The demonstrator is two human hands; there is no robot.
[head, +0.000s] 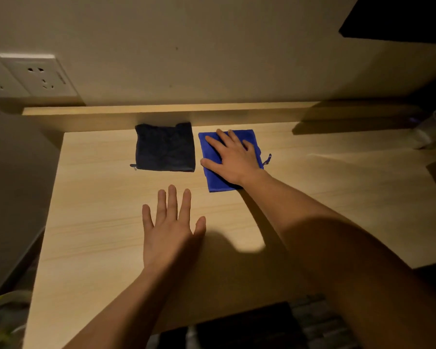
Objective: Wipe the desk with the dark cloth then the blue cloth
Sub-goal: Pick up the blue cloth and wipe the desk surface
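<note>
Blue cloth (213,181) lies on the wooden worktop (98,210) under the flat right hand (233,159), just beside the dark cloth (164,147). Left hand (170,230) rests nearby, fingers (172,200) straight. Wall sockets (39,76) sit behind.

Left cloth (164,147) beside right cloth (213,180) at the back of the desk (98,197), right hand (233,159) on the right cloth, left hand (170,227) nearer, before the left cloth (wall socket (33,76) behind, far left)

The left hand (171,222) lies palm down, fingers straight and spread, pointing to twelve o'clock. The right hand (233,159), at its one o'clock, lies flat, fingers splayed toward eleven.
</note>
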